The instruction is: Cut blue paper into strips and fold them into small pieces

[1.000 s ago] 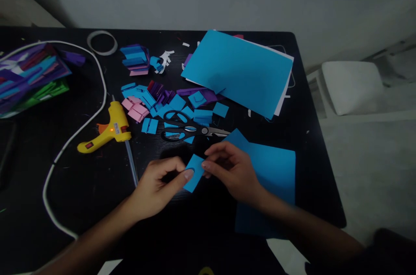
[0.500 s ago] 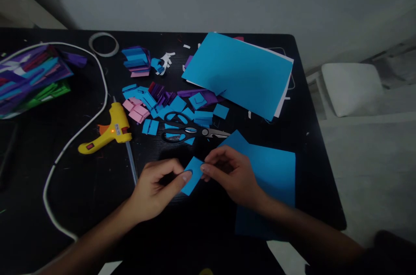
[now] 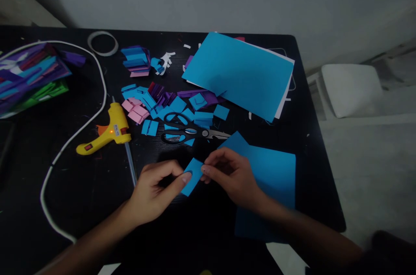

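Note:
A small blue piece of paper is held up between both hands, above the near side of the table. My left hand pinches its left edge with thumb and fingers. At its upper right edge, my right hand pinches it with the thumb and fingertips. Just beyond the hands lie black-handled scissors, blades pointing right, over cut blue paper pieces. Beneath my right forearm is a larger blue sheet, partly covered by it.
A yellow glue gun with its light glowing lies left, near a white cable. Folded pink pieces, a tape roll and stacked blue sheets lie farther back. Colourful paper strips fill a bag at far left.
Both hands keep their pinch on the small blue paper, almost unmoved. The view has shifted very slightly.

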A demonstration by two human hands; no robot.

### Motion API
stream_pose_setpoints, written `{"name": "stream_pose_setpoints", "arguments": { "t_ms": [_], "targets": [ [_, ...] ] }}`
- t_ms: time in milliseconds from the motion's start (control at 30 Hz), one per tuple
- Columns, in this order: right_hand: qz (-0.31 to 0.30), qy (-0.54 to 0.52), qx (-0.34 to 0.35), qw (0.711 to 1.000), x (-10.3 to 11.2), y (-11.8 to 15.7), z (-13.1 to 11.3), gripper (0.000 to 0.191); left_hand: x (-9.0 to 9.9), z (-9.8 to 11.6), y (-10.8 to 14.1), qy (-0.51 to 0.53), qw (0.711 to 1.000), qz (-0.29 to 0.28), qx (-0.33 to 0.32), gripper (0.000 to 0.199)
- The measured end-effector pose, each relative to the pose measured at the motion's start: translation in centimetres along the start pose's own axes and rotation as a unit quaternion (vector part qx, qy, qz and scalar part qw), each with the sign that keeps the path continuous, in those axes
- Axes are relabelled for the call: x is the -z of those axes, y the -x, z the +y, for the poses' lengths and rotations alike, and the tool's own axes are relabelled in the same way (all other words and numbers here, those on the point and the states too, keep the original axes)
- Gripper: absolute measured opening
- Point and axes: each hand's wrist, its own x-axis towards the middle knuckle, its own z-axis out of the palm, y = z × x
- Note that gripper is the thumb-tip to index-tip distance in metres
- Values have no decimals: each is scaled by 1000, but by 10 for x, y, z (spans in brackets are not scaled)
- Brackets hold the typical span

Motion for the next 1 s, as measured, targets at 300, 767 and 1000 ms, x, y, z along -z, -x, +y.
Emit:
{"name": "stream_pose_setpoints", "arguments": {
  "t_ms": [300, 767, 1000],
  "targets": [
    [8, 1, -6, 1000, 1, 0, 1, 19, -1, -2, 1, -16, 1000, 9, -6, 25],
    [-15, -28, -10, 999, 1, 2, -1, 18, 0, 3, 3, -31, 998, 19, -58, 22],
    [-21, -52, -18, 998, -4, 10, -4, 20, 3, 9, 5, 2, 997, -2, -83, 22]
  ]
}}
